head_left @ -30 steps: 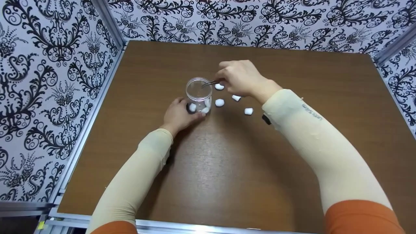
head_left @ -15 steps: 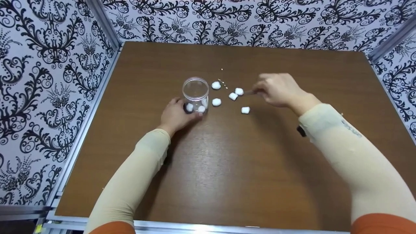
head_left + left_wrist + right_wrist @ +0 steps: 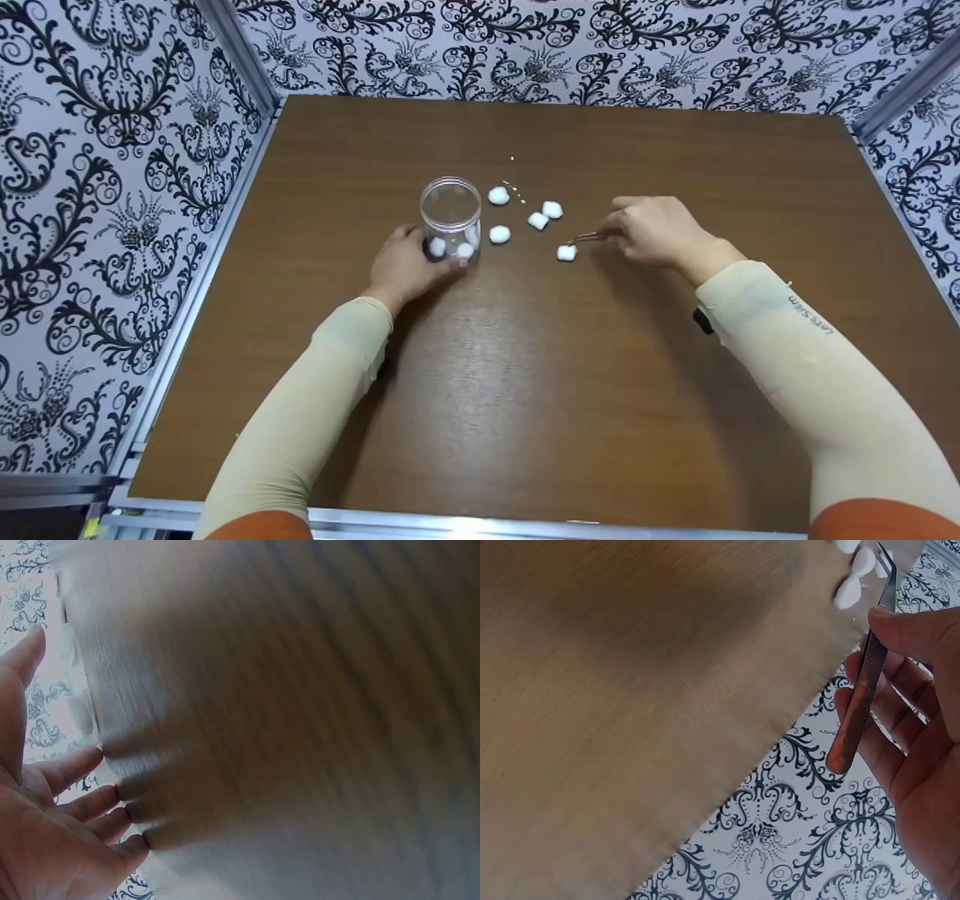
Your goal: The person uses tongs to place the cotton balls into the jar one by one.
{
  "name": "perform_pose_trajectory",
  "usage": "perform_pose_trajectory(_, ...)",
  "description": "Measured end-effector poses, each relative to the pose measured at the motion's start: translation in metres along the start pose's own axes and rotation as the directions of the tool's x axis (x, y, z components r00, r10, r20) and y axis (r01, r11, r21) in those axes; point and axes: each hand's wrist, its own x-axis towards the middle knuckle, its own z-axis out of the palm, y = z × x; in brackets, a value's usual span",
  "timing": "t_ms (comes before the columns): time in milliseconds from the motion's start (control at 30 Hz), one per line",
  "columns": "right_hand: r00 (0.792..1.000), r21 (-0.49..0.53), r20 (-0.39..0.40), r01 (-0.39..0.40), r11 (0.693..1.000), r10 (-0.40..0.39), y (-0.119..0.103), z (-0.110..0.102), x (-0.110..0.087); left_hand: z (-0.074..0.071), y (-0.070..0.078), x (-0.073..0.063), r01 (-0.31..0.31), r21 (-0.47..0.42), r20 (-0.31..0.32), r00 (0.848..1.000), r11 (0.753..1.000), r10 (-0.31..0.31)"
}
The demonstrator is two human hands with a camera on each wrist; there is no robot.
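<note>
The clear jar (image 3: 451,217) and five cotton balls (image 3: 499,235) crowd the middle of the brown table (image 3: 525,390); the near half is open.

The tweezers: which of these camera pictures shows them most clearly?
The right wrist view: the tweezers fill the frame up close, pinched in the right hand, tips toward the cotton balls. The head view shows them only as a thin sliver near one cotton ball. The left wrist view does not show them.

Right hand (image 3: 655,231): moved from jar mouth out to the right, then nearer; tweezers (image 3: 589,238) tips now at the nearest cotton ball (image 3: 566,253).
</note>
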Motion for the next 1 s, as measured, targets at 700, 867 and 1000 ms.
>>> perform_pose_trajectory(700, 1.000, -0.014, 0.025, -0.007, 1.000, 0.007, -0.003, 0.015, -0.003, -0.002, 0.002, -0.001, -0.014, -0.001, -0.008, 1.000, 1.000, 0.014)
perform_pose_trajectory(867, 1.000, -0.024, 0.007, -0.007, 1.000, 0.007, -0.003, 0.014, -0.003, -0.001, 0.002, -0.001, -0.015, -0.005, -0.009, 1.000, 1.000, 0.014)
perform_pose_trajectory(1000, 1.000, -0.037, -0.020, 0.002, 0.999, -0.003, -0.001, 0.013, -0.003, -0.001, 0.001, 0.000, -0.015, 0.000, -0.011, 1.000, 1.000, 0.015)
